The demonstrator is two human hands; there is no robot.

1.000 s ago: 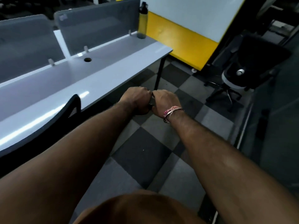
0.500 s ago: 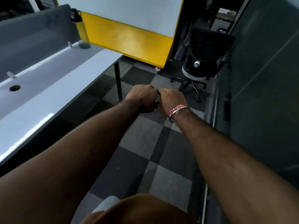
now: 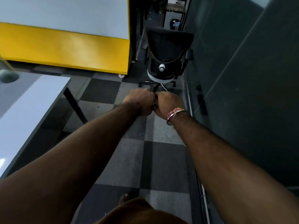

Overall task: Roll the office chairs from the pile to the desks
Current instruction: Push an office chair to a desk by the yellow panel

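A black mesh-backed office chair [image 3: 166, 62] with a white seat shell stands ahead on the checkered carpet, its back toward me, between a yellow board and a dark wall. My left hand [image 3: 140, 102] and my right hand [image 3: 168, 104] are stretched out in front of me, both curled into fists and pressed together. A small dark object [image 3: 154, 103] shows between them, and both hands grip it. They hover short of the chair's base without touching it. A pink and silver bracelet circles my right wrist.
A white desk [image 3: 32, 101] with a black leg runs along the left, with a blurred bottle base [image 3: 8, 75] on its far end. A yellow and white wheeled board [image 3: 64, 46] stands behind. A dark wall [image 3: 242, 78] closes the right side, leaving a narrow aisle.
My view has swung right and forward: the desk slid off to the left, and the chair now sits straight ahead and nearer. My fists stayed together.
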